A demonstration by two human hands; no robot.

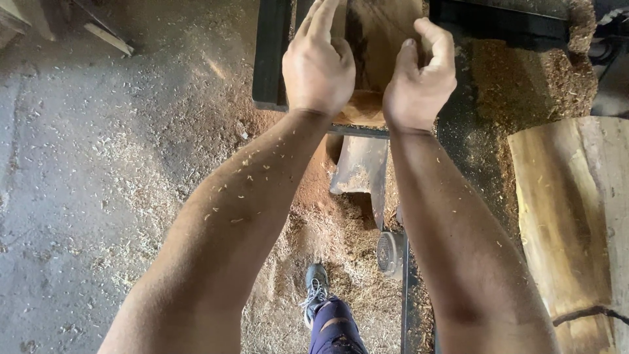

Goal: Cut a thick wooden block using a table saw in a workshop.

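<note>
Both my hands were on the wooden block [380,39] lying on the dark saw worktop [272,59]: left hand [319,69] flat on top, fingers straight; right hand [419,82] curled round its near edge. It looked heavy, stiff, rough and dusty, best gripped at the end corners.

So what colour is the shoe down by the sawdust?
Grey shoe with pale laces, seen best in the head view.

Soft daylight, brighter on the left; dim shadow under the machine, edges mildly stretched.
</note>
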